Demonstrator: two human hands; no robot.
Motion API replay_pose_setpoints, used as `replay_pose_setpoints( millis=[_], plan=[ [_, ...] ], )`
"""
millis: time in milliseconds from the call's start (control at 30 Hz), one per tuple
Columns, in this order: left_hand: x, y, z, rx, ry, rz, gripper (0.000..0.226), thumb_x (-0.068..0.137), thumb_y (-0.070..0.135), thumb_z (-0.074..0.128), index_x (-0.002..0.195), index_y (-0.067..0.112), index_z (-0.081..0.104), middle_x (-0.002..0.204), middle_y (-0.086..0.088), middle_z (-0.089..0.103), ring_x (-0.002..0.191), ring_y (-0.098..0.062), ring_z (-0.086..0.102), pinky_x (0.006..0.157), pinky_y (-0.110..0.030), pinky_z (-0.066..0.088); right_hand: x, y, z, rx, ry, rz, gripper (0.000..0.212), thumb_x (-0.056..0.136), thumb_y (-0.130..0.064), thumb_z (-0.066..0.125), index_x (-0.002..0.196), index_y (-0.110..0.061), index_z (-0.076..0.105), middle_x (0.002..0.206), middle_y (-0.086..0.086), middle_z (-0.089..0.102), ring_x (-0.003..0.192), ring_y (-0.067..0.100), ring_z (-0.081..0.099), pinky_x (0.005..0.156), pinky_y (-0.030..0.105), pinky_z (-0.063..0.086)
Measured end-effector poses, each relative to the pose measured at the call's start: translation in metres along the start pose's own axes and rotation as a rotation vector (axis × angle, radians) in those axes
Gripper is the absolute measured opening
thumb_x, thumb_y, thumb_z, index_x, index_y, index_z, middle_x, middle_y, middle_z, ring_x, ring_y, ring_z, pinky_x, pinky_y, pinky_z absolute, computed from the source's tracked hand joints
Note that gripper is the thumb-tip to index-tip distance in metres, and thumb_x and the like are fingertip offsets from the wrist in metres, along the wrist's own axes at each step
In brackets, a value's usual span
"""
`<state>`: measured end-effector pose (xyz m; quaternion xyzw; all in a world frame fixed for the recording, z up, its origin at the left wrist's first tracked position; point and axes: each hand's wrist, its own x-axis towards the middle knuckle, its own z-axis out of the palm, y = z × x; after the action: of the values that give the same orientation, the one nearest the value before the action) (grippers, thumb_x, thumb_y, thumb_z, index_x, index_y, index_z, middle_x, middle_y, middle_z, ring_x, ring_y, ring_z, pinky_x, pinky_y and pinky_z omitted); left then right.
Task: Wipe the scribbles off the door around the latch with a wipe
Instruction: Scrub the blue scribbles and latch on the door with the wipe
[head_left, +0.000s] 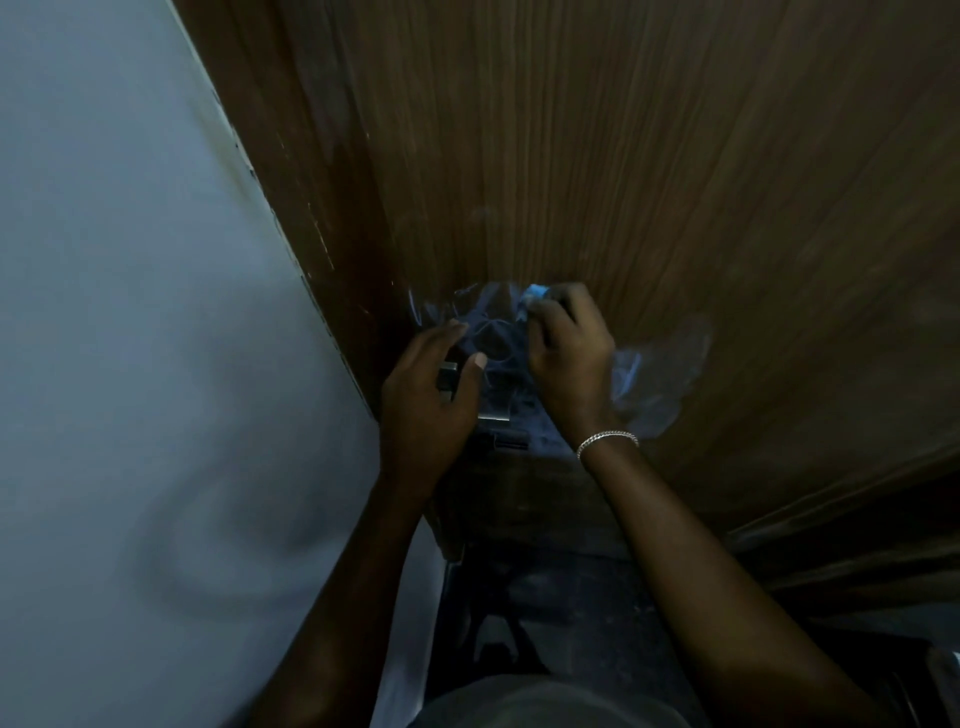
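Apparently scrubbing, the right hand (569, 358) is pinching a small pale-blue wipe (535, 294) against the brown wood-grain door (623, 156), over bluish-white scribbles (488, 332); just left, the left hand (426, 405), fingers loosely apart, is bracing at the metal latch (449, 376).

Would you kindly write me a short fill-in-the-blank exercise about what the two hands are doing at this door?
1. The right hand presses a blue ____ against the door.
2. The bracelet sits on the ____ wrist.
3. The left hand rests at the metal ____.
4. Left of the door stands a pale ____.

Missing words: wipe; right; latch; wall
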<state>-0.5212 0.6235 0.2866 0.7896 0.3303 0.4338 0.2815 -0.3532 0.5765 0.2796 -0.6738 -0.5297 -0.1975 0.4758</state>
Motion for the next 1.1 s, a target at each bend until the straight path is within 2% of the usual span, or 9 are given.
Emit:
replay_pose_setpoints(
  millis=[100,167,300,500,633,700,867,1033,1100],
  plan=[
    [0.002,0.0,0.001,-0.003,0.002,0.002,0.036,0.099,0.025,0.066,0.132,0.01,0.065,0.134,-0.002,0.065,0.124,-0.007,0.059,0.103,-0.012,0.047,-0.021,0.002,0.001,-0.056,-0.175,0.041,0.015,0.095,-0.005,0.063,0.108,-0.002,0.069,0.109,0.011,0.062,0.093,0.02,0.061,0.077,0.036,0.056],
    [0.003,-0.002,0.0,-0.014,0.02,-0.012,0.036,0.099,0.025,0.067,0.131,0.011,0.066,0.134,-0.001,0.065,0.124,-0.007,0.06,0.103,-0.013,0.048,-0.024,0.008,-0.007,-0.059,-0.117,0.094,0.014,0.093,-0.002,0.064,0.105,-0.001,0.071,0.105,0.011,0.062,0.091,0.021,0.063,0.076,0.039,0.056],
    [0.001,-0.006,0.0,-0.021,0.03,-0.034,0.035,0.098,0.025,0.067,0.13,0.011,0.067,0.133,0.0,0.065,0.123,-0.007,0.06,0.103,-0.009,0.045,0.003,0.001,-0.005,-0.001,0.05,0.052,0.01,0.096,-0.008,0.061,0.102,-0.005,0.069,0.103,0.006,0.059,0.09,0.016,0.061,0.077,0.031,0.056],
    [0.001,-0.007,-0.001,-0.028,0.037,-0.041,0.035,0.099,0.025,0.067,0.131,0.011,0.066,0.133,-0.001,0.066,0.124,-0.008,0.061,0.103,-0.013,0.048,-0.025,-0.001,0.005,-0.099,-0.238,0.021,0.017,0.093,-0.005,0.064,0.11,-0.002,0.068,0.111,0.012,0.061,0.094,0.022,0.06,0.078,0.038,0.056],
    [-0.001,-0.011,-0.006,-0.031,0.046,-0.07,0.036,0.099,0.024,0.067,0.132,0.011,0.066,0.134,0.0,0.065,0.124,-0.007,0.06,0.103,-0.013,0.047,-0.005,-0.002,0.005,-0.048,-0.041,0.012,0.01,0.097,-0.008,0.06,0.105,-0.005,0.066,0.104,0.008,0.059,0.09,0.018,0.06,0.074,0.034,0.055],
    [-0.002,-0.012,-0.006,-0.03,0.051,-0.076,0.036,0.098,0.022,0.068,0.132,0.01,0.066,0.133,-0.001,0.065,0.123,-0.006,0.06,0.103,-0.011,0.046,0.004,-0.01,0.015,-0.021,-0.025,-0.019,0.011,0.097,-0.008,0.06,0.106,-0.005,0.066,0.105,0.009,0.059,0.091,0.019,0.06,0.075,0.033,0.055],
    [-0.002,-0.009,-0.006,-0.023,0.049,-0.066,0.036,0.098,0.021,0.068,0.132,0.009,0.066,0.134,-0.002,0.065,0.124,-0.007,0.059,0.102,-0.008,0.044,-0.023,-0.007,0.016,-0.127,-0.281,-0.015,0.023,0.09,-0.004,0.064,0.113,-0.003,0.068,0.114,0.014,0.062,0.095,0.024,0.061,0.078,0.039,0.056],
    [-0.003,-0.01,-0.009,-0.015,0.061,-0.063,0.035,0.098,0.018,0.068,0.131,0.008,0.067,0.133,-0.003,0.067,0.122,-0.011,0.062,0.103,-0.016,0.048,0.007,-0.012,0.015,-0.038,-0.019,0.009,0.013,0.097,-0.009,0.059,0.104,-0.004,0.068,0.104,0.009,0.061,0.089,0.019,0.06,0.075,0.035,0.055],
    [-0.003,-0.009,-0.009,-0.017,0.05,-0.065,0.035,0.098,0.019,0.068,0.131,0.008,0.066,0.133,-0.003,0.067,0.123,-0.011,0.061,0.103,-0.015,0.048,0.013,-0.024,0.023,-0.031,-0.024,-0.017,0.013,0.096,-0.009,0.061,0.105,-0.003,0.068,0.105,0.01,0.063,0.091,0.019,0.061,0.077,0.032,0.056]
  ],
)
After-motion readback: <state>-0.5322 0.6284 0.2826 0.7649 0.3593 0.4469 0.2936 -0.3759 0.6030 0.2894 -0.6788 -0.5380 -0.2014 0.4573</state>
